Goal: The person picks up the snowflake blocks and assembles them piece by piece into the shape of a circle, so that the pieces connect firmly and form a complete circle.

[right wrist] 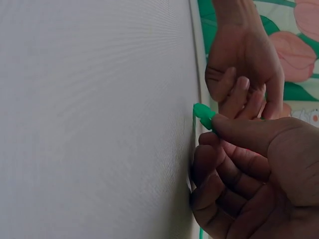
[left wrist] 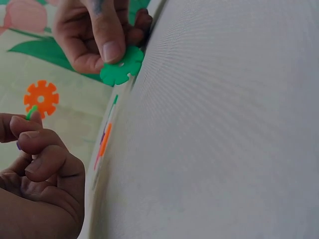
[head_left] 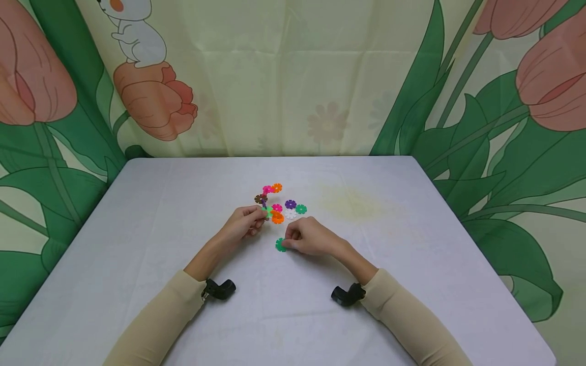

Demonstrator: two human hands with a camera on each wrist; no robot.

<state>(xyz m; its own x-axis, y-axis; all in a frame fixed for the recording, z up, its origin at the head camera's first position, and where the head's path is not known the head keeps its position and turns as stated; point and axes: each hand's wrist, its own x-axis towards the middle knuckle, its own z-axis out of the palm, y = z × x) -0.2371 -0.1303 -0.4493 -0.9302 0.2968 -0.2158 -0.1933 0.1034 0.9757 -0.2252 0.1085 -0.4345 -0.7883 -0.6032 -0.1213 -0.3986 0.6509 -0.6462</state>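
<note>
My left hand [head_left: 244, 223] pinches a light green notched plastic disc [head_left: 267, 210] between thumb and fingers. A brown disc [head_left: 261, 199], a pink disc [head_left: 267, 189] and an orange disc [head_left: 277, 187] run away from it in a joined chain. In the left wrist view an upright orange disc [left wrist: 49, 90] shows just above the left fingertips. Lower and to the right, my right hand [head_left: 313, 237] grips a green notched disc [head_left: 280, 245] by its edge, thumb on its face. That green disc [right wrist: 203, 115] appears nearly edge-on in the right wrist view.
Beside the left fingertips lie several discs, among them a pink one [head_left: 276, 207], an orange one [head_left: 277, 218], a purple one [head_left: 290, 204], a white one [head_left: 290, 214] and a green one [head_left: 301, 209]. A white cloth [head_left: 389, 264] covers the table; a printed curtain [head_left: 293, 101] hangs behind.
</note>
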